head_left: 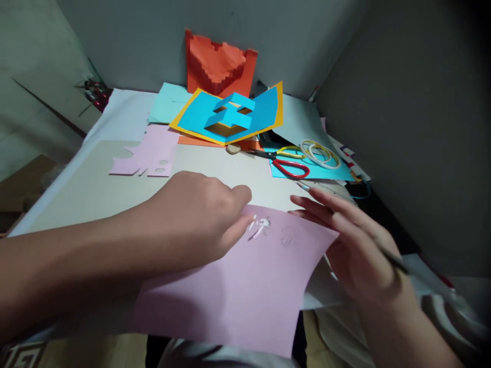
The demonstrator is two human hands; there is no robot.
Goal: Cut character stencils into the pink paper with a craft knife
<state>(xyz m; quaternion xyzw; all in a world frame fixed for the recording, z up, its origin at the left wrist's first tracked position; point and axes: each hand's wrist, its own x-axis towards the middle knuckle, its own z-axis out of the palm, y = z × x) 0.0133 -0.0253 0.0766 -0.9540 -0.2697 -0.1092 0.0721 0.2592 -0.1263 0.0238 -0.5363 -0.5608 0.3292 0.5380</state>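
A sheet of pink paper is raised in front of me, its lower part hanging past the table's near edge. Small cut-out shapes near its top show white through them, and faint drawn or cut lines lie to their right. My left hand is closed, thumb and forefinger pinching the paper beside the cuts. Along the right edge, my right hand has its fingers stretched near or behind the sheet. A slim, dark pen-like tool rests in that hand; motion blurs it, and its kind is unclear.
Behind the sheet lie scissors with red and yellow handles, and several bangles. A blue-and-yellow pop-up card and a red heart card stand farther back. Cut pink paper lies left. Grey walls enclose the table.
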